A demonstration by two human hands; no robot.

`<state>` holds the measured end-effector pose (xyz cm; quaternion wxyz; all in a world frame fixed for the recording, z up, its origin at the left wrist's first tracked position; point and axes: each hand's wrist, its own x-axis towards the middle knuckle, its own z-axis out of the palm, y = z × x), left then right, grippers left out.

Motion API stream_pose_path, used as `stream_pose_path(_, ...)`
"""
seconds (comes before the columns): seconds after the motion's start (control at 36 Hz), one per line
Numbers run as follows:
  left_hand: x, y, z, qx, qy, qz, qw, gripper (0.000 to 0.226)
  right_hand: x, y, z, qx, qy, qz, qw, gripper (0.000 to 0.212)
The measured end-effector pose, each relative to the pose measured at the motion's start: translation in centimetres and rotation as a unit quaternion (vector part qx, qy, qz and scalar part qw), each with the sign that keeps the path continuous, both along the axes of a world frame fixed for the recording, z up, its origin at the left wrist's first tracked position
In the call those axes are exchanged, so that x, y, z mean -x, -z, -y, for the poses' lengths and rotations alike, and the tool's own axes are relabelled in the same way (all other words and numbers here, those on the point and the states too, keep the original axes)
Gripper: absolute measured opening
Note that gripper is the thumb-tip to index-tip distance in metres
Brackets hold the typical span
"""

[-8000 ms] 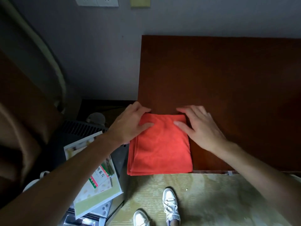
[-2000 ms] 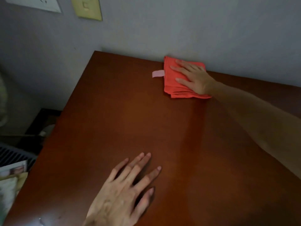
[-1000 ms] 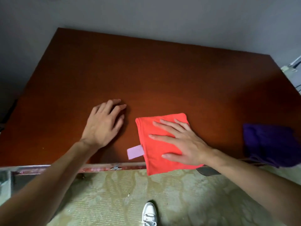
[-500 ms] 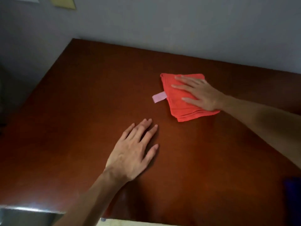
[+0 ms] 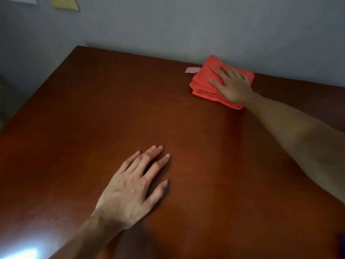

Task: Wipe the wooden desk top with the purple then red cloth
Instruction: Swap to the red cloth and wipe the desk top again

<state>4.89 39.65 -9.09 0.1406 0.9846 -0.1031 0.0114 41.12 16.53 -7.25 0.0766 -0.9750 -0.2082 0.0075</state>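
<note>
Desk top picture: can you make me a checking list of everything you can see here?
Surface: dark reddish-brown wooden desk top, glossy, its far edge against the wall.
Job's things: folded red cloth lies flat by the far edge; a small pale pink tag sticks out on its left side. A sliver of purple shows at the lower right frame edge, too little to identify.
Clutter: nothing seen.
Hands: right hand presses flat on the red cloth, fingers straight. Left hand rests flat on bare wood, fingers spread, holding nothing.
Cables: nothing seen.
Surroundings: grey wall with a yellowish plate and a white plate at the upper left.
</note>
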Motion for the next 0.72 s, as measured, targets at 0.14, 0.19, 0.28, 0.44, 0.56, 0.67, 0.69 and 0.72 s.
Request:
stream_pose_path(0.14, 0.0, 0.0, -0.2, 0.003, 0.001, 0.005, 1.0, 0.059, 6.5, -0.3, 0.8, 0.002, 0.024, -0.035, 0.999, 0.073)
stream_pose_path(0.19, 0.0, -0.1, -0.2, 0.01, 0.001, 0.013, 1.0, 0.06, 10.5, -0.2, 1.9, 0.004, 0.021, -0.031, 0.999, 0.078)
stream_pose_path(0.28, -0.2, -0.3, -0.1, 0.022, -0.002, 0.02, 1.0, 0.062, 17.1, 0.1, 3.5, 0.001, 0.024, -0.021, 0.999, 0.093)
stream_pose_path(0.44, 0.2, -0.1, 0.3, 0.009, -0.014, 0.02, 1.0, 0.064, 30.8, 1.2, 6.1, -0.005, 0.01, 0.009, 1.0, 0.086)
stream_pose_path(0.56, 1.2, -0.1, 1.3, -0.006, -0.041, 0.026, 0.999, 0.064, 38.8, 1.4, 8.3, 0.003, -0.041, 0.025, 0.999, 0.081)
stream_pose_path(0.67, 2.8, -0.2, 3.1, 0.011, -0.067, 0.058, 0.996, 0.052, 41.9, 1.1, 10.3, 0.014, -0.117, 0.014, 0.993, 0.08)
stream_pose_path(0.69, 3.2, -0.2, 3.7, 0.015, -0.055, 0.067, 0.996, 0.049, 41.8, 1.0, 10.6, 0.017, -0.135, 0.009, 0.991, 0.08)
stream_pose_path(0.72, 3.6, -0.1, 4.3, 0.016, -0.037, 0.074, 0.996, 0.048, 41.5, 0.9, 11.0, 0.018, -0.153, 0.003, 0.988, 0.08)
